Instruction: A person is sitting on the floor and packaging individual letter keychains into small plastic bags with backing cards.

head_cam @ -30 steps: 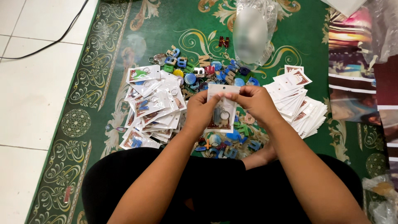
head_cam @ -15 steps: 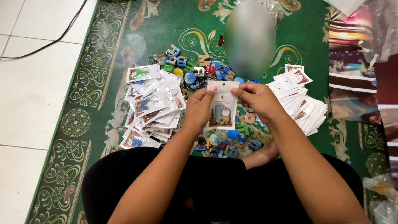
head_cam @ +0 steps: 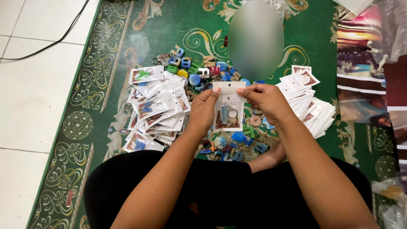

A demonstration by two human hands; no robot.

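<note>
Your left hand (head_cam: 204, 111) and right hand (head_cam: 266, 101) are bare, with no rings, gloves or wristbands showing. Both forearms are uncovered right up to the frame's lower edge, so no sleeves appear. Across your lap you wear plain black trousers (head_cam: 127, 186), unpatterned.

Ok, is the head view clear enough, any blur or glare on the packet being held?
Head view: even light, sharp on the small packet pinched by the left hand and right hand; slight sheen on its plastic, no harsh glare; an oval blurred patch masks part of the green carpet above.
</note>
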